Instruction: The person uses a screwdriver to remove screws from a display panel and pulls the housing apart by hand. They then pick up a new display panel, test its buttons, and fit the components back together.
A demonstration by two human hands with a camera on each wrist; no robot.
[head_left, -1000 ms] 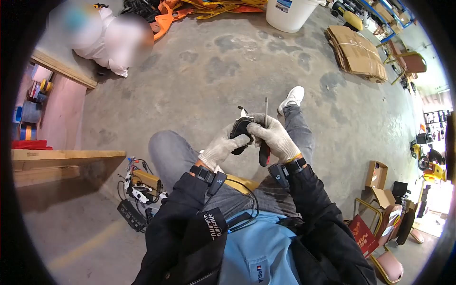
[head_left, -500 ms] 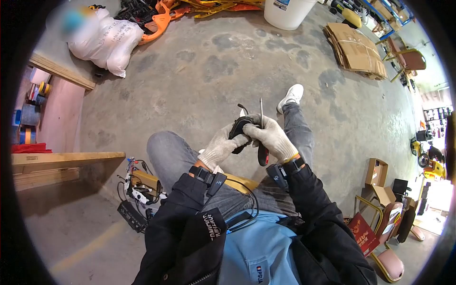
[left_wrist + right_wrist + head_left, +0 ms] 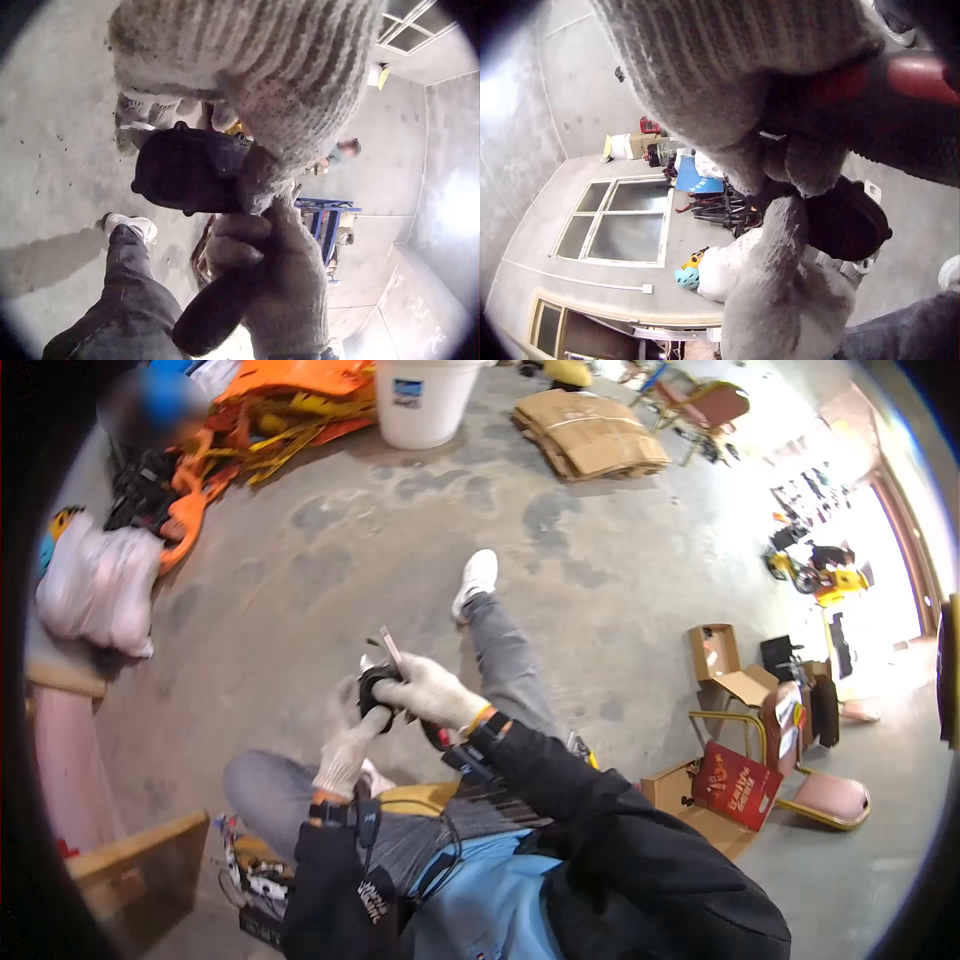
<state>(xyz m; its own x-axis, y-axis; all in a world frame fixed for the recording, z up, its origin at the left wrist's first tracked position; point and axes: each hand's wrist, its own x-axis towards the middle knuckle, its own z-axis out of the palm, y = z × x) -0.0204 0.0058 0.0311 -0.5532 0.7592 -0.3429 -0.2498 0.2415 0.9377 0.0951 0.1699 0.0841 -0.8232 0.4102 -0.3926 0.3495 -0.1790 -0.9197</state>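
Note:
In the head view my gloved left hand (image 3: 345, 748) grips a small black rounded housing (image 3: 378, 688) over my lap. The left wrist view shows the housing (image 3: 191, 171) as an oval shell with small lugs round its edge. My gloved right hand (image 3: 437, 692) holds a screwdriver (image 3: 391, 646), its shaft pointing up and away past the fingers. The red and black handle (image 3: 922, 81) runs back under the right palm in the right wrist view. Right fingertips are right at the housing, beside the left thumb. The gloves cover part of the housing.
A flat stack of cardboard (image 3: 590, 435) and a white bucket (image 3: 428, 405) stand ahead on the concrete floor. Orange and yellow plastic parts (image 3: 290, 410) lie at far left. Chairs (image 3: 825, 800) and open boxes (image 3: 730, 660) are on the right, a wooden bench edge (image 3: 140, 845) at lower left.
The head view has turned right, so the hands and room appear shifted left. Both hands keep hold of the housing and screwdriver; the screwdriver shaft now leans to the left in view.

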